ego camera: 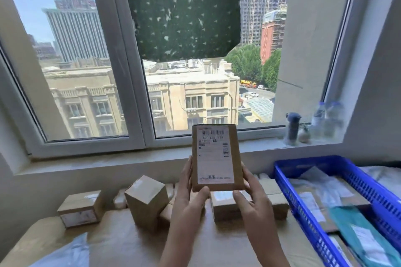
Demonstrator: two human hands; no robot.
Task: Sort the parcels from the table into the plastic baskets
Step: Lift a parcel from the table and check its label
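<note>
A flat brown cardboard parcel [217, 158] with a white shipping label stands upright in front of me, above the table. My left hand [188, 197] grips its left edge and lower corner. My right hand [251, 199] grips its right edge and lower corner. Below it, several brown boxes lie on the table [121, 243]: a small one [81, 208] at the left, a taller one [146, 204] in the middle, and a low one [225, 208] behind my hands. A blue plastic basket [303, 208] at the right holds several parcels and mailer bags.
A window sill [130, 165] and a large window run behind the table. Bottles [293, 128] stand on the sill at the right. A pale plastic mailer [65, 253] lies at the table's near left. A teal mailer [358, 232] lies in the basket.
</note>
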